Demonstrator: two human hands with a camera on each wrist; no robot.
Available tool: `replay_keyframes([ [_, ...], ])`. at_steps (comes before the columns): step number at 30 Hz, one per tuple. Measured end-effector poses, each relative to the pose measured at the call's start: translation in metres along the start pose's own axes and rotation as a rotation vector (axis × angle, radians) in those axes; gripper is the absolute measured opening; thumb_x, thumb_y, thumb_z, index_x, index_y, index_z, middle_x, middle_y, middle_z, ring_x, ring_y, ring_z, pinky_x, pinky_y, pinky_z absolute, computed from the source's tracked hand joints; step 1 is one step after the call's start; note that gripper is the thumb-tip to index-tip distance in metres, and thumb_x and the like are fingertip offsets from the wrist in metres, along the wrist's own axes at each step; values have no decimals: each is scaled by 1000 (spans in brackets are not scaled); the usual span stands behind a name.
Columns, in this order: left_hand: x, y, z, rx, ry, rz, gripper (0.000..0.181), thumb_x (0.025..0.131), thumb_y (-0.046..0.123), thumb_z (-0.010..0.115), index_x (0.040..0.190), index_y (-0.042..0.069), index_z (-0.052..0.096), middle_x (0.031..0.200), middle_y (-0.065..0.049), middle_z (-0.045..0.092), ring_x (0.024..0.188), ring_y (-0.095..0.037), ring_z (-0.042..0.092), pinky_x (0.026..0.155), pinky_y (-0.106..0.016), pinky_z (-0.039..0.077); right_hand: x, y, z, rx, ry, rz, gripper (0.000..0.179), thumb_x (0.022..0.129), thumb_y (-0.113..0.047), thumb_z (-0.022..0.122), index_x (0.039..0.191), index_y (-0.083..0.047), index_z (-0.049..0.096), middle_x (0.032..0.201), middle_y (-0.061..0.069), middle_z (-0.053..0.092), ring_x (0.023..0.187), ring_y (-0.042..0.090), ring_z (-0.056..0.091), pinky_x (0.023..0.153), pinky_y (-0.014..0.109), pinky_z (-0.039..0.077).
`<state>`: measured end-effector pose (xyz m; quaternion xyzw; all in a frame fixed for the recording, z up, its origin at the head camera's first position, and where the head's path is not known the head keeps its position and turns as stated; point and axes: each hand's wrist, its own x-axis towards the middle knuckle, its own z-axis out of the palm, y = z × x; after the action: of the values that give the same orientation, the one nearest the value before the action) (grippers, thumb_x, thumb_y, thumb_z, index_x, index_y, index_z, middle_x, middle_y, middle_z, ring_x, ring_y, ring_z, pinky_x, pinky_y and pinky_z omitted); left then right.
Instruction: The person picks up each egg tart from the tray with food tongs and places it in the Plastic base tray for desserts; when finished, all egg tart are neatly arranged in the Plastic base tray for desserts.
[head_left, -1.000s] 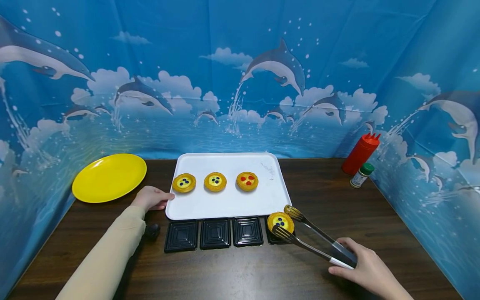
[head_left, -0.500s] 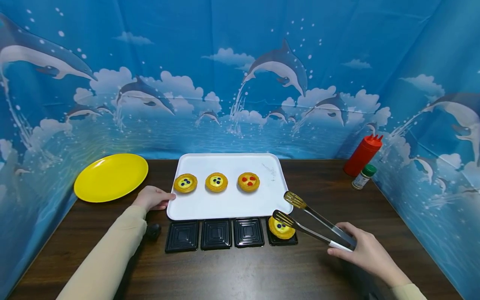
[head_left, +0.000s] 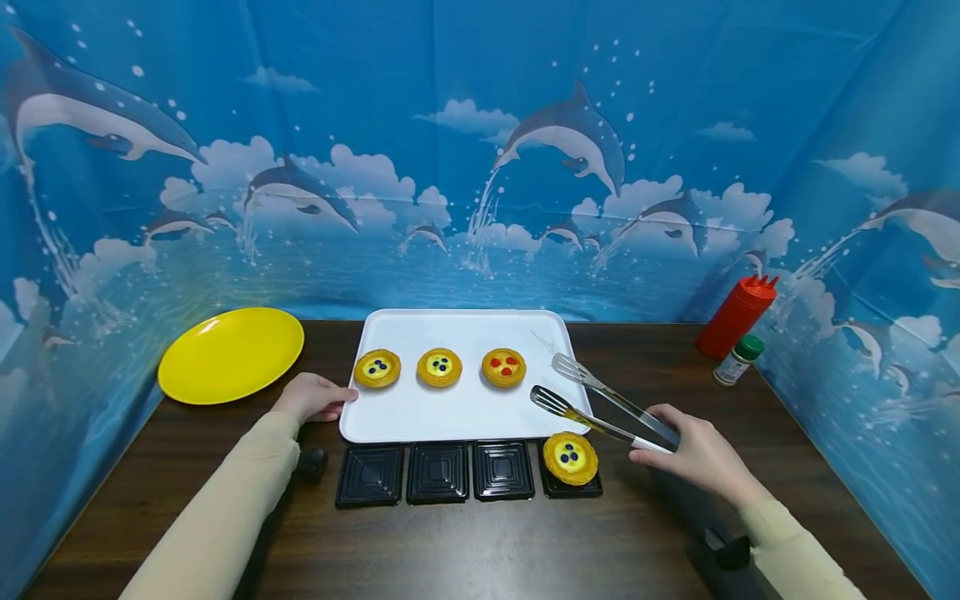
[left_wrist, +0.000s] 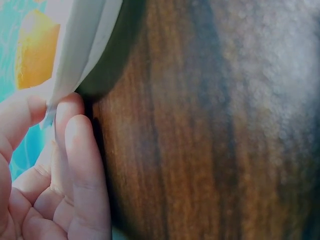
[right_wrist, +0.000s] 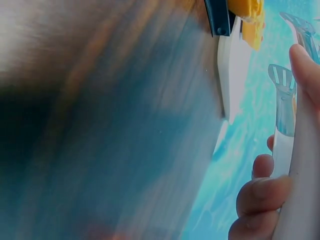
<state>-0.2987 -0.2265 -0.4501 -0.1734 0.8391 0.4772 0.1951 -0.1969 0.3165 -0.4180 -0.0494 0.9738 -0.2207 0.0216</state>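
Note:
My left hand (head_left: 311,398) pinches the left rim of a white tray (head_left: 457,421); the left wrist view shows the thumb above the rim and fingers below. Three egg tarts stand on the tray: two with blue berries, left (head_left: 377,368) and middle (head_left: 439,367), and one with red pieces (head_left: 503,367). My right hand (head_left: 701,450) grips metal tongs (head_left: 628,406), their slotted heads spread apart over the tray's right front corner with nothing between them. Just below them, another blue-berry tart (head_left: 571,458) sits on the rightmost black square dish (head_left: 555,490).
Several black square dishes line the tray's front, among them a left one (head_left: 369,477). A yellow plate (head_left: 231,356) is at the back left. At the back right stand a red squeeze bottle (head_left: 738,317) and a green-capped shaker (head_left: 738,360).
The tongs have let go of the tart, leaving it on the rightmost dish, and have moved up and back toward the tray with my right hand. My left hand stays at the rim.

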Motion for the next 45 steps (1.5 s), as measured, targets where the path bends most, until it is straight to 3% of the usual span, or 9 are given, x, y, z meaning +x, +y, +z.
replay_keyframes([
  [7,-7,2,0,0,5,6,45,86,27,71,112,-8,61,73,-5,65,60,-12,62,64,-20,54,24,-1,7,15,-11,-30,68,73,-52,76,121,-9,55,90,4,61,74,18,51,58,28,43],
  [16,-6,2,0,4,4,7,45,86,28,71,112,-8,62,74,-5,66,61,-12,63,64,-19,54,48,-4,16,10,-56,-25,71,73,-56,74,122,-9,55,98,7,63,78,19,53,64,29,48],
  [26,-5,2,-1,-2,1,3,46,85,29,71,112,-7,62,73,-5,66,61,-12,63,64,-19,54,61,-8,22,12,-93,-57,72,72,-58,73,121,-8,57,99,5,64,79,18,53,65,28,47],
  [39,-2,-3,-2,-10,5,-2,45,86,29,71,112,-6,62,75,-6,66,62,-13,63,65,-19,54,76,-21,29,-3,-104,-83,74,70,-60,74,121,-9,57,106,9,65,82,20,54,75,39,54],
  [45,0,-2,-1,-12,9,0,44,86,29,70,111,-5,63,75,-6,67,62,-12,64,65,-19,54,80,-27,33,-11,-96,-92,73,70,-59,75,120,-8,59,105,9,66,81,20,54,74,38,54],
])
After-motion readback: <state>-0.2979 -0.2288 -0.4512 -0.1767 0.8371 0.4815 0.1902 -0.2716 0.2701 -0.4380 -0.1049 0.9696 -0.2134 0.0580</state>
